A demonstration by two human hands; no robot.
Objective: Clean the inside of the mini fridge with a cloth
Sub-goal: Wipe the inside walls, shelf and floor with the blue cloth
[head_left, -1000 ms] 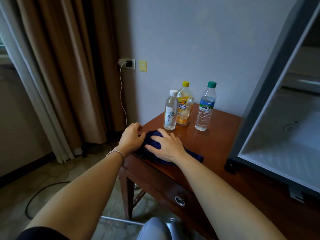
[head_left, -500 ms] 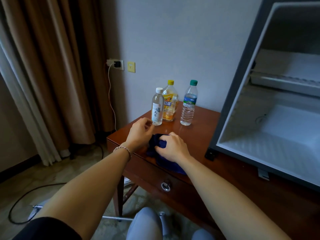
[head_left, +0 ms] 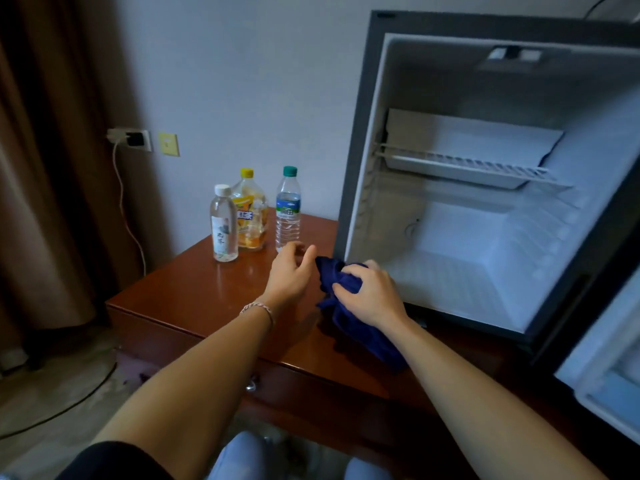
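A dark blue cloth point(head_left: 349, 320) is bunched in my right hand point(head_left: 372, 292), which grips it just above the wooden table point(head_left: 194, 289), right in front of the mini fridge point(head_left: 485, 209). The fridge stands open with a white interior, one wire shelf point(head_left: 464, 164) across it and nothing stored inside. My left hand point(head_left: 289, 275) hovers beside the cloth with fingers loosely curled, holding nothing.
Three drink bottles stand at the table's back: a clear one point(head_left: 223, 225), an orange one point(head_left: 251, 211) and a green-capped one point(head_left: 288, 207). The fridge door point(head_left: 606, 368) hangs open at the right. Brown curtains and a wall socket with a cable point(head_left: 130, 138) are left.
My right hand has lifted the cloth off the table's left front and carried it right, toward the fridge opening. My left hand let go of the cloth. The view swung right.
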